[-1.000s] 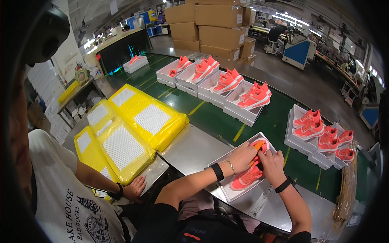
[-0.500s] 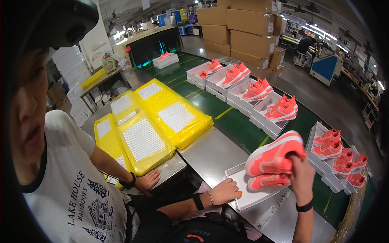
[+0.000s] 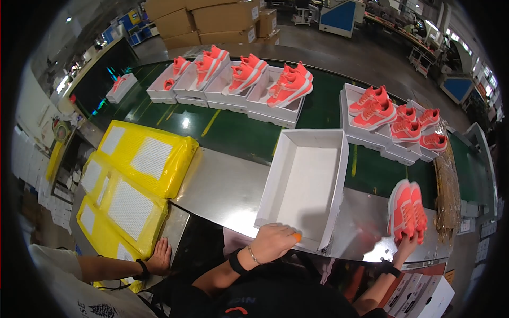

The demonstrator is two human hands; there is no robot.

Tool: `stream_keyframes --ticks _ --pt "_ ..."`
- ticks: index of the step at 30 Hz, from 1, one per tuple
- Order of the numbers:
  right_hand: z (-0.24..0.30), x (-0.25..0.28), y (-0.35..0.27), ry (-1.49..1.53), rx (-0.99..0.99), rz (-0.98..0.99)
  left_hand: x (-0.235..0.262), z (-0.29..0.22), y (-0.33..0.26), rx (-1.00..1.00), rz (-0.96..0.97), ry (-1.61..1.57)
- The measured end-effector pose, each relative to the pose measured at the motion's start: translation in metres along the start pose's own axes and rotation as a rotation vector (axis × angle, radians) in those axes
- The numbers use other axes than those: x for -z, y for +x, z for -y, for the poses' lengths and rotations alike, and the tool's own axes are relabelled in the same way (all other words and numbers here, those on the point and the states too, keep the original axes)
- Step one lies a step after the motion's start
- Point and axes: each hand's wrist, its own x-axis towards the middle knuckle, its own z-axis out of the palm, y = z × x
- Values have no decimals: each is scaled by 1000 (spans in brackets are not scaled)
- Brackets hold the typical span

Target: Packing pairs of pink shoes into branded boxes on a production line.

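Note:
A white shoebox (image 3: pixel 305 177) without a lid stands on the metal ledge in front of me. My left hand (image 3: pixel 271 244) is closed on the rim of its near wall, and something orange covers one fingertip. Nothing lies inside this box. Off to its right, my right hand (image 3: pixel 406 249) grips a pair of coral sneakers (image 3: pixel 407 209) by the heels. The pair is held upright with toes pointing away from me and white soles to the sides. Part of my right-hand fingers is hidden behind the shoes.
Coral sneakers sit in several white boxes (image 3: pixel 275 111) along the green belt (image 3: pixel 233 124), with more boxes (image 3: pixel 366 135) farther right. Yellow-wrapped packs (image 3: pixel 183 164) lie at left, near another person's hand (image 3: pixel 159 257). Closed boxes (image 3: pixel 424 297) stand at lower right. Brown cartons (image 3: pixel 225 18) are stacked behind.
My view has turned right. The coral sneakers have moved from above the shoebox to its right, and now point upward. My left hand has shifted from the box's left side to its near rim.

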Motion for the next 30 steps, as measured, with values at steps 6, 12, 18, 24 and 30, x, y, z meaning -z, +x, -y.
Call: stream_keyframes --ticks 6,12,18,24,30 --pt "-47 50 -14 -522 73 63 70 -4 -2 79 -63 72" --pt "110 -8 -79 -915 255 -72 102 44 -48 330 119 497" --pt "142 -124 -166 -340 1111 858 45 40 -70 309 345 412" --pt "88 -160 -223 -552 901 1279 3 21 -39 240 246 334" --pt "82 -137 -197 -577 754 1188 -15 18 -40 265 220 329"
